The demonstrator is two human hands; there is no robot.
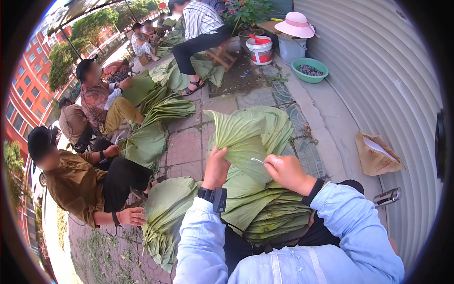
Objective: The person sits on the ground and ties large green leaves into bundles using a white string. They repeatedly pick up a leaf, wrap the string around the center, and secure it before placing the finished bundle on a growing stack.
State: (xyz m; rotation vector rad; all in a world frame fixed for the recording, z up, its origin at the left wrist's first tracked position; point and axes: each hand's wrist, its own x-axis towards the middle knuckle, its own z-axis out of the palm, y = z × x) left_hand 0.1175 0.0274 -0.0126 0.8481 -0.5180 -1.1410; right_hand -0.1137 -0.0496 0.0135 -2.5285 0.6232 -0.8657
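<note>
My left hand (217,167) pinches the edge of a large pale green leaf (244,142), which looks like a lotus leaf and fans out in pleats above my lap. To its right, my right hand (288,171) is closed around a slim tool with a pale metal tip (257,161); the rest of it is hidden in my fist. The tip points left, over or close to the leaf; contact cannot be told. Under both hands lies a thick stack of folded leaves (269,213) across my lap. More leaves (278,124) spread out beyond the held one.
Leaf piles (170,209) lie at my left, beside a seated co-worker (71,177). Along the shutter (361,56) stand a green basin (309,70), a white bucket (259,50) and a pail with a pink hat (295,25). A paper bag (376,154) and metal flask (387,197) are at right.
</note>
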